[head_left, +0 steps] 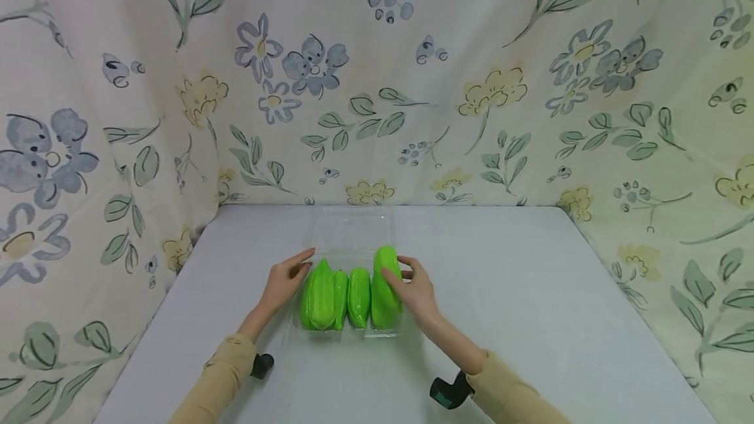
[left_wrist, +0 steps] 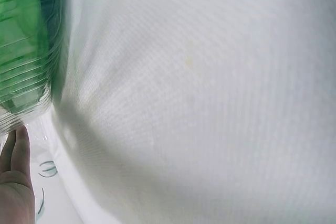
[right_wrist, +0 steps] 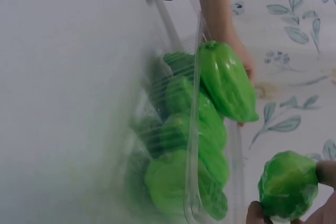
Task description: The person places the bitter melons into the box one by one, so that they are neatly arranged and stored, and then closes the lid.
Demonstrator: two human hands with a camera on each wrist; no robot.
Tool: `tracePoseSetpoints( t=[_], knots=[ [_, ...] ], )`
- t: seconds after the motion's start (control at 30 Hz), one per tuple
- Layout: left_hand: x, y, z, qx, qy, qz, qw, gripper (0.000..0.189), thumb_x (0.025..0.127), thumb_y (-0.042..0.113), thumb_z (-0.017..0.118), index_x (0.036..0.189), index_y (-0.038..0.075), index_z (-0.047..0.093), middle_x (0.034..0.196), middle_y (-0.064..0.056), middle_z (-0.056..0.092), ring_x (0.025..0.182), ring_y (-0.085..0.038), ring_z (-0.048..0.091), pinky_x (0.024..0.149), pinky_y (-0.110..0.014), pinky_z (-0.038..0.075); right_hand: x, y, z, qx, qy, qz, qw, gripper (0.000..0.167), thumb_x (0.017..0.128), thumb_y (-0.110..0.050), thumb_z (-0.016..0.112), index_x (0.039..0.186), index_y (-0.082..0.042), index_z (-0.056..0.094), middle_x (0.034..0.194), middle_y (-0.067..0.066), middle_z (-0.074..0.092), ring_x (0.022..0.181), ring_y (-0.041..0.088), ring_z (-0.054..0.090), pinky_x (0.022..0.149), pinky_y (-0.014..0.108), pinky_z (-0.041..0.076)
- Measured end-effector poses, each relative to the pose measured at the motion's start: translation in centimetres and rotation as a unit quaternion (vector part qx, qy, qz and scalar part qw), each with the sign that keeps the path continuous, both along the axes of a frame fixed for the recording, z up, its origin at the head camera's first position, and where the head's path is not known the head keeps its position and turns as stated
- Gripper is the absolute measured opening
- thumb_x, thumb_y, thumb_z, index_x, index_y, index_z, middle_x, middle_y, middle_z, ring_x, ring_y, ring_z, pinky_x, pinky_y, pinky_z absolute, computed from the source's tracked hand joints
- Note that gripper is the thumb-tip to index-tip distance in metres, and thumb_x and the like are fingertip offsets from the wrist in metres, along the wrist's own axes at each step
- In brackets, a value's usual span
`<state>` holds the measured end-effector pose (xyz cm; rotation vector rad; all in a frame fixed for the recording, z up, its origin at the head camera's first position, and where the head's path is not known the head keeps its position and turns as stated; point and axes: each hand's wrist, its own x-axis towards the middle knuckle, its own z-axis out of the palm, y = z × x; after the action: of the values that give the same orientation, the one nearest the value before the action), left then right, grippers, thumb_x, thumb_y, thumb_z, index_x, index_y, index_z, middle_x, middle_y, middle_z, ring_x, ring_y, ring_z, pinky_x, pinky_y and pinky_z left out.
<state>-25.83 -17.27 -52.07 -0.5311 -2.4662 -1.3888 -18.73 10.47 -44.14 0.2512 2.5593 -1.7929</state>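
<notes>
My right hand (head_left: pixel 417 288) grips a glossy, ridged green pepper (head_left: pixel 386 267) above the right end of a clear plastic container (head_left: pixel 381 334). Fingers and thumb hold it from its sides, as the right wrist view also shows with the pepper (right_wrist: pixel 287 184) lifted clear of the rim. Several more green peppers (head_left: pixel 359 296) lie side by side in the container, and one pepper (right_wrist: pixel 227 80) rests on top at the left end. Beside the container's left wall is my left hand (head_left: pixel 284 281). Its extended fingers (left_wrist: pixel 20 153) touch or nearly touch the clear plastic; contact is unclear.
The container's clear lid (head_left: pixel 352 229) lies folded back toward the far edge of the white table (head_left: pixel 501 267). A floral curtain (head_left: pixel 377 84) hangs behind and at both sides. Dark wrist cameras (head_left: pixel 450 391) sit under the sleeves.
</notes>
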Motion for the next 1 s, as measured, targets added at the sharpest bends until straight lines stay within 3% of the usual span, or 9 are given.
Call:
tracePoseSetpoints(
  t=[0.3,0.67,1.0],
  knots=[
    [-0.1,-0.1,-0.2,-0.001,-0.006,0.004,1.0,0.036,0.092,-0.001,0.057,0.128,0.001,0.059,0.129,-0.017,0.06,0.101,-0.031,0.067,0.077,-0.016,0.054,0.2,-1.1,-1.2,0.013,0.011,0.001,0.9999,0.054,0.087,-0.034,0.066,0.131,-0.005,0.051,0.106,0.021,0.063,0.087,0.024,0.065,0.066,0.031,0.057],
    [0.0,0.1,-0.1,0.005,-0.009,0.003,0.9999,0.036,0.092,-0.003,0.056,0.128,0.0,0.058,0.13,-0.018,0.058,0.102,-0.034,0.067,0.082,-0.038,0.057,0.7,-2.0,-1.7,0.035,0.02,-0.002,0.9992,0.054,0.087,-0.032,0.067,0.13,-0.003,0.051,0.105,0.021,0.064,0.09,0.028,0.065,0.067,0.033,0.056],
    [0.1,0.2,0.1,0.009,0.004,-0.001,1.0,0.035,0.091,-0.004,0.057,0.126,-0.004,0.058,0.129,-0.022,0.058,0.101,-0.036,0.067,0.079,-0.028,0.057,0.8,-2.8,-2.2,0.077,0.038,-0.009,0.9962,0.053,0.085,-0.034,0.068,0.127,-0.004,0.054,0.102,0.018,0.066,0.084,0.023,0.062,0.062,0.03,0.052]
  ],
)
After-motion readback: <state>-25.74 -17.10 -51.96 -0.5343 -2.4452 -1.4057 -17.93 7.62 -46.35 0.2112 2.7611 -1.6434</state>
